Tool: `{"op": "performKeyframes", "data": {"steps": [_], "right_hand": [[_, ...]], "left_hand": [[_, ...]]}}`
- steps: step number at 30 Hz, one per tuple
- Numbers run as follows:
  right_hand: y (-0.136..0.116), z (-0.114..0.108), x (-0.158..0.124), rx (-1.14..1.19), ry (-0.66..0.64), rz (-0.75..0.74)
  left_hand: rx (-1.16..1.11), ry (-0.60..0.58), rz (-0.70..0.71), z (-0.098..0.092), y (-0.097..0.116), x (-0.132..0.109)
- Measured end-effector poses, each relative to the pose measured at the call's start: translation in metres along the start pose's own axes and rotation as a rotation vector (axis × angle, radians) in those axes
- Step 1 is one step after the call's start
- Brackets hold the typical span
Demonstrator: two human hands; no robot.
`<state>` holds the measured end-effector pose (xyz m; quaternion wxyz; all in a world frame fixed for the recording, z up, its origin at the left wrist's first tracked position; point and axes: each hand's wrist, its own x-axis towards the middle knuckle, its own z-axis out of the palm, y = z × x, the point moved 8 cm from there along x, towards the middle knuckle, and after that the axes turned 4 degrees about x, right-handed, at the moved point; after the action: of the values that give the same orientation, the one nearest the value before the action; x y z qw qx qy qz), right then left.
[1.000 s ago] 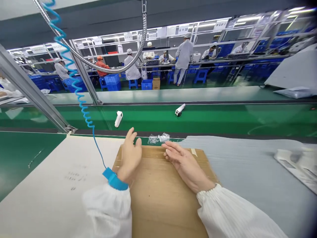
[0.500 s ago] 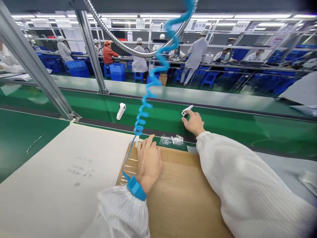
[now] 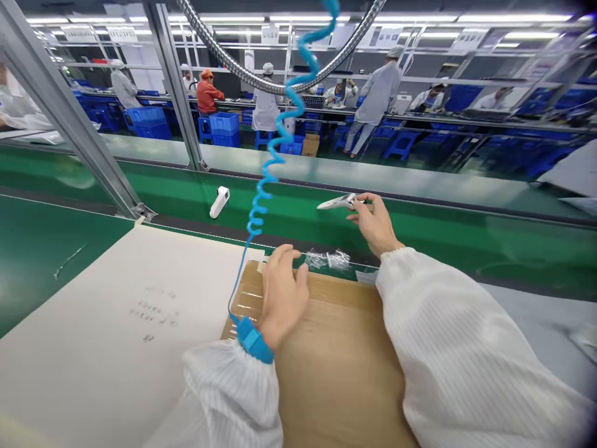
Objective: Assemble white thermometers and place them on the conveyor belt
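Note:
My right hand [image 3: 377, 225] grips one end of a white handheld device [image 3: 338, 202] over the green conveyor belt, fingers around its head and the slim end pointing left. A similar white device with a long handle [image 3: 219, 202] lies on the belt farther left. My left hand [image 3: 284, 292], with a blue wrist strap [image 3: 254, 339] on its wrist, is over the far left part of a brown cardboard sheet or box [image 3: 345, 361]. Its fingers are loosely bent with the thumb apart, and nothing shows in them. Whether it touches the cardboard, I cannot tell.
A coiled blue cord [image 3: 268, 171] hangs in front of the belt [image 3: 280, 205]. Crumpled clear plastic [image 3: 328, 258] lies beyond the cardboard. White paper with writing [image 3: 107, 292] covers the left bench. A metal post [image 3: 74, 112] rises at left; several people work at far benches.
My right hand has turned the white device, whose slim end now points left instead of up and right. My left hand's fingers have lifted and bent, with the thumb moving apart.

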<state>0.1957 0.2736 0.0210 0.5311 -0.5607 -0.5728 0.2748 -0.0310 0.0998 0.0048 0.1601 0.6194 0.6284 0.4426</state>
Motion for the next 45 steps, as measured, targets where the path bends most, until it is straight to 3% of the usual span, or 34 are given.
{"op": "performKeyframes", "data": {"steps": [3, 5, 7, 10, 12, 14, 19, 22, 24, 26, 29, 32, 36, 38, 40, 42, 45], "right_hand": [[-0.026, -0.007, -0.047, 0.333, -0.133, 0.152], [-0.043, -0.01, -0.082, 0.435, -0.221, 0.199], [-0.052, -0.012, -0.114, 0.488, -0.303, 0.236], [-0.048, -0.021, -0.146, 0.464, -0.337, 0.25], [-0.042, -0.031, -0.157, 0.344, -0.318, 0.196], [-0.042, -0.043, -0.162, 0.168, -0.289, 0.076], [-0.064, -0.06, -0.164, -0.325, -0.168, -0.349], [-0.074, -0.052, -0.166, -0.625, -0.16, -0.497], [-0.08, -0.042, -0.169, -0.71, -0.223, -0.54], [-0.084, -0.029, -0.173, -0.649, -0.328, -0.531], [-0.081, -0.014, -0.163, -0.423, -0.376, -0.369], [-0.059, 0.004, -0.14, -0.442, -0.323, -0.2], [-0.034, 0.02, -0.122, -0.674, -0.322, -0.162], [-0.032, 0.009, -0.119, -0.641, -0.294, -0.212], [-0.028, -0.019, -0.116, -0.641, -0.251, -0.246], [-0.015, -0.066, -0.109, -0.735, -0.187, -0.206], [0.013, -0.161, -0.095, -0.957, -0.04, -0.067]], "left_hand": [[-0.104, 0.135, -0.004, -0.017, 0.003, 0.003], [-0.173, 0.105, -0.05, -0.019, 0.005, 0.004], [-0.264, -0.026, -0.088, -0.012, 0.008, 0.004], [-0.421, -0.347, -0.094, 0.009, 0.019, -0.004], [-0.469, -0.538, -0.09, 0.022, 0.026, -0.014], [-0.433, -0.606, -0.111, 0.027, 0.027, -0.02], [-0.243, -0.544, -0.092, 0.025, 0.025, -0.023], [-0.148, -0.493, 0.012, 0.022, 0.03, -0.02], [-0.1, -0.422, -0.01, 0.018, 0.025, -0.016], [-0.122, -0.289, -0.158, 0.009, 0.01, -0.009], [-0.418, -0.094, -0.395, -0.002, -0.012, -0.003], [-0.767, -0.036, -0.439, -0.003, -0.014, 0.001], [-0.877, -0.058, -0.407, -0.003, -0.007, 0.002], [-0.861, -0.036, -0.401, -0.005, -0.007, 0.001], [-0.832, -0.006, -0.413, -0.007, -0.01, 0.001], [-0.804, 0.009, -0.439, -0.009, -0.012, 0.001], [-0.751, 0.0, -0.468, -0.01, -0.012, -0.001]]}}
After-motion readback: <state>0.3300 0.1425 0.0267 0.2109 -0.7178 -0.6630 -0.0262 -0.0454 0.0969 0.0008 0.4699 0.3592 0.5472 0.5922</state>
